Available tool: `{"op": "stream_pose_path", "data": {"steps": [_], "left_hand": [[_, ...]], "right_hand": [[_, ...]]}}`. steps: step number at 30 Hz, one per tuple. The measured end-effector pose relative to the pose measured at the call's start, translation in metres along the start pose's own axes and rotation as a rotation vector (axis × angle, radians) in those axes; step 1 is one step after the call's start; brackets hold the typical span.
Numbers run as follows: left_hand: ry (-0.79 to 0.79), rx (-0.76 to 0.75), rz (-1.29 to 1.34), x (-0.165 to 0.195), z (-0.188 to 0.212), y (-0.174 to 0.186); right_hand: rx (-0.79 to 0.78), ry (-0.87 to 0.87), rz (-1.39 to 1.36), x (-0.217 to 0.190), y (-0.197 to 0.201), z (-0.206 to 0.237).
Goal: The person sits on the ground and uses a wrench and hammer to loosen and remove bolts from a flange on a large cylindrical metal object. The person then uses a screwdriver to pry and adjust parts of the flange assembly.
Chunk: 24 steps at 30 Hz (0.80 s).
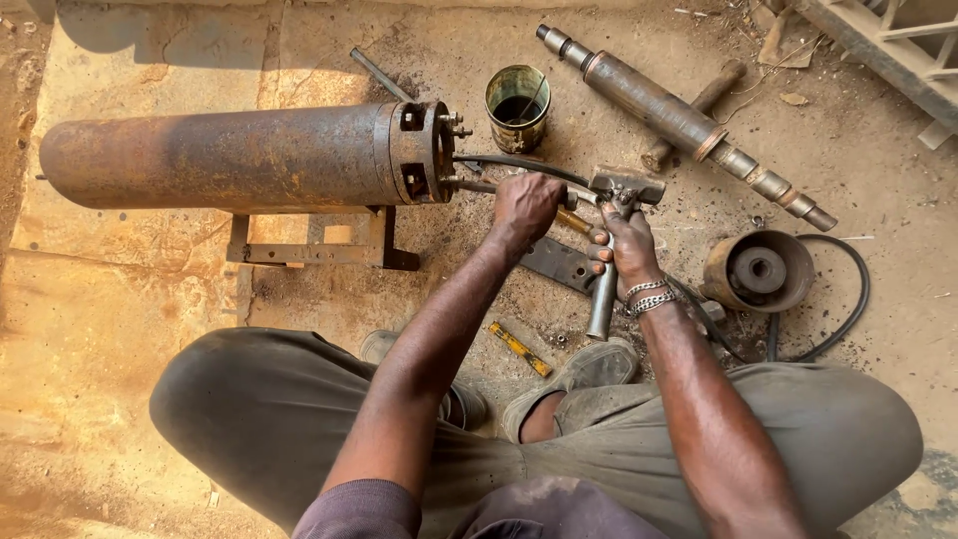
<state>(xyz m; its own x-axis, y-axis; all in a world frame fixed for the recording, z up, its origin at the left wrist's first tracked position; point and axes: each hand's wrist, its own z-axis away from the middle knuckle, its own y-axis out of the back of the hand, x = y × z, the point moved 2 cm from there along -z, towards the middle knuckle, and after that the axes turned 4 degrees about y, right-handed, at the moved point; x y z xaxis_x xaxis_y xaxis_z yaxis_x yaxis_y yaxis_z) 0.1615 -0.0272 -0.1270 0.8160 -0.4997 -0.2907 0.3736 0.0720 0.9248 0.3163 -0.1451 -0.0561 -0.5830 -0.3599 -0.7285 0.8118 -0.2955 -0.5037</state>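
Observation:
A long rusty steel cylinder (230, 158) lies sideways on a small metal stand (309, 245), its flanged end with bolts facing right. My left hand (524, 208) is closed around a rod or tool handle just right of that flange, beside a black hose (519, 163). My right hand (629, 250), with metal bracelets on the wrist, grips a grey metal hammer (611, 269) by its handle, head up near the rod's end.
A rusty tin can (517, 105) with dark liquid stands behind the hands. A long stepped steel shaft (689, 125) lies at the upper right. A round rusty housing (758, 271) with a black cable sits right. A yellow-handled tool (519, 349) lies by my feet.

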Motion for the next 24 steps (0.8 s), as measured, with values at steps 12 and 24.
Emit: {"op": "stream_pose_path", "data": {"steps": [12, 24], "left_hand": [[0.042, 0.637, 0.521, -0.039, -0.067, -0.001], [0.101, 0.631, -0.019, -0.045, -0.073, -0.004]], "right_hand": [[0.250, 0.029, 0.021, -0.001, 0.024, -0.019], [0.312, 0.265, -0.130, -0.049, 0.041, -0.035]]}}
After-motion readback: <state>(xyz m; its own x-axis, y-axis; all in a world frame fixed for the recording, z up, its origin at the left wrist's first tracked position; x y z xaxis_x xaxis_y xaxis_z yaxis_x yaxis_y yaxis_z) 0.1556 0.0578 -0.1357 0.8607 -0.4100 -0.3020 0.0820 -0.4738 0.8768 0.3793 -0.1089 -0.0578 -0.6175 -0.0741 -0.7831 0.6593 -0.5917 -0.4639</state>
